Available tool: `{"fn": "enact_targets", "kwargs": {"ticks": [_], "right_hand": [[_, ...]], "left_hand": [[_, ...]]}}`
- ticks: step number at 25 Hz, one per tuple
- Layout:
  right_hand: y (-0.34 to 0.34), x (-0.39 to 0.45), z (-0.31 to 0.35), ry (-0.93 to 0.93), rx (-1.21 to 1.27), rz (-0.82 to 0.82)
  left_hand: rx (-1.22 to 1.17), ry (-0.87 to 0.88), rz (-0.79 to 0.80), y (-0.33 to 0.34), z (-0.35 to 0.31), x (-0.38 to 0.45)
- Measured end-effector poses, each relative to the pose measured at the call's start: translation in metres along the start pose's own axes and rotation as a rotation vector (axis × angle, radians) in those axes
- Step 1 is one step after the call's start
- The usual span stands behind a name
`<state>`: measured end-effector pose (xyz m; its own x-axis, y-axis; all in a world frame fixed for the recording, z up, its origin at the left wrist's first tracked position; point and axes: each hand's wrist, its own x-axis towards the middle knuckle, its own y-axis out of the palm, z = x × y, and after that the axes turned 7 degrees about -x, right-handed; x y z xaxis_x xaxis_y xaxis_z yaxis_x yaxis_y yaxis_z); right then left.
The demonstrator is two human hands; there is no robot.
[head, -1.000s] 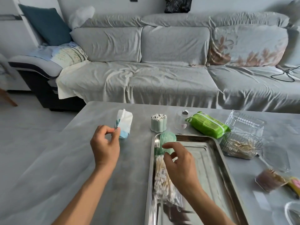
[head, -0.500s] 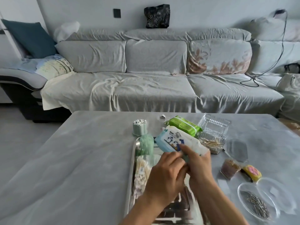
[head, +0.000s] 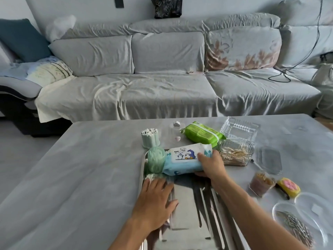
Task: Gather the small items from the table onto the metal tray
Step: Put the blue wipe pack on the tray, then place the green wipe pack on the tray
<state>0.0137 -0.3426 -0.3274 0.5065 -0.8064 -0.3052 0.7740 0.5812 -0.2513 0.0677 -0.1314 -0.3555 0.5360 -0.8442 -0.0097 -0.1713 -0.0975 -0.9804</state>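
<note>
The metal tray (head: 189, 210) lies lengthwise in front of me on the grey table. My right hand (head: 210, 164) grips the right end of a blue baby-wipes pack (head: 182, 159) that rests across the tray's far end. A pale green pouch (head: 156, 159) stands at the tray's far left corner. My left hand (head: 156, 197) lies flat, fingers spread, on a bag of cotton swabs (head: 153, 176) at the tray's left side, which it mostly hides.
Beyond the tray stand a green cup of swabs (head: 150, 138) and a green wipes pack (head: 202, 133). To the right are a clear tub of toothpicks (head: 235, 154), an open clear box (head: 239, 129), a small brown tub (head: 261, 183), a yellow-pink item (head: 288, 189) and a dish of pins (head: 295, 226).
The blue wipes pack passed from my left hand to my right and came down onto the tray's far end. My left hand dropped onto the swab bag.
</note>
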Motion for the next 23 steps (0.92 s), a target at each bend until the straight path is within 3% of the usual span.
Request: {"fn": "enact_targets", "kwargs": {"ticks": [4,6,11,16,19,23], "right_hand": [[0.014,0.001,-0.01,-0.373,-0.795,-0.124],[0.019,-0.006,-0.016,-0.515,-1.046,-0.173],[0.02,-0.016,-0.019,-0.694,-1.172,-0.373],[0.003,-0.005,0.01,-0.729,-1.06,-0.302],[-0.012,0.014,0.033,-0.743,-1.122,-0.307],[-0.019,0.05,0.055,-0.625,-1.308,-0.165]], "left_hand": [[-0.011,-0.003,-0.036,0.001,0.003,-0.001],[-0.027,-0.001,-0.037,0.002,0.004,-0.001],[-0.005,0.09,-0.123,-0.002,-0.005,0.0],[0.037,0.151,-0.177,-0.013,-0.022,0.036],[0.066,0.141,-0.172,-0.008,-0.024,0.05],[0.094,0.157,-0.179,0.007,-0.011,0.055]]}}
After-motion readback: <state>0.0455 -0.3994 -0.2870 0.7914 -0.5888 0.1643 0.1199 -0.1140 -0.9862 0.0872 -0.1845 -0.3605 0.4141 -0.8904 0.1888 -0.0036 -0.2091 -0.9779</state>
